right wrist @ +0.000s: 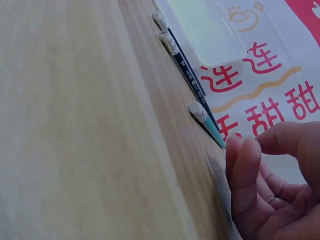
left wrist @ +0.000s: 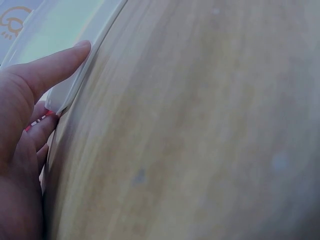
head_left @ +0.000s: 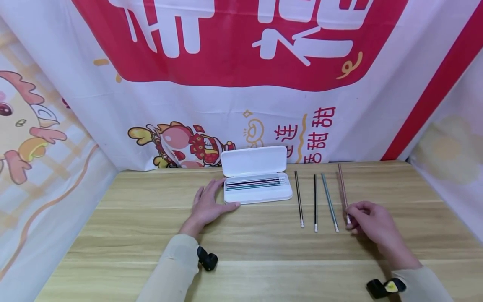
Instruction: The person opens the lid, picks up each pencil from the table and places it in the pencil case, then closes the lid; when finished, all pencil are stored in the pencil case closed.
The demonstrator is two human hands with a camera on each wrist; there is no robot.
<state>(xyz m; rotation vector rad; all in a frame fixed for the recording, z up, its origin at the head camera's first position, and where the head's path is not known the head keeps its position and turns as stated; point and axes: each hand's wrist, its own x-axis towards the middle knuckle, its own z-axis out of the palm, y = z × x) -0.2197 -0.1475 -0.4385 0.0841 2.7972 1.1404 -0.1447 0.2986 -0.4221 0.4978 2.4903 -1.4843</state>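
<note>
A white pencil case (head_left: 258, 195) lies with its lid (head_left: 253, 161) raised, and several pencils (head_left: 253, 183) rest inside it. At its left end is my left hand (head_left: 209, 203), with the thumb along the front edge and fingers touching the left corner. My right hand (head_left: 371, 220) pinches a pinkish pencil (head_left: 342, 184) near its eraser end; in the right wrist view the fingertips meet, and this pencil is hidden. Left of it lie a teal pencil (head_left: 330, 201), a black pencil (head_left: 315, 201) and another dark pencil (head_left: 299, 197), erasers toward me.
The wood-grained table (head_left: 264, 243) ends at a printed white and red cloth (head_left: 234, 100) hanging behind the case. More cloth (head_left: 56, 138) hangs at the left side. A black device (head_left: 207, 258) is on the left wrist, another (head_left: 385, 288) on the right.
</note>
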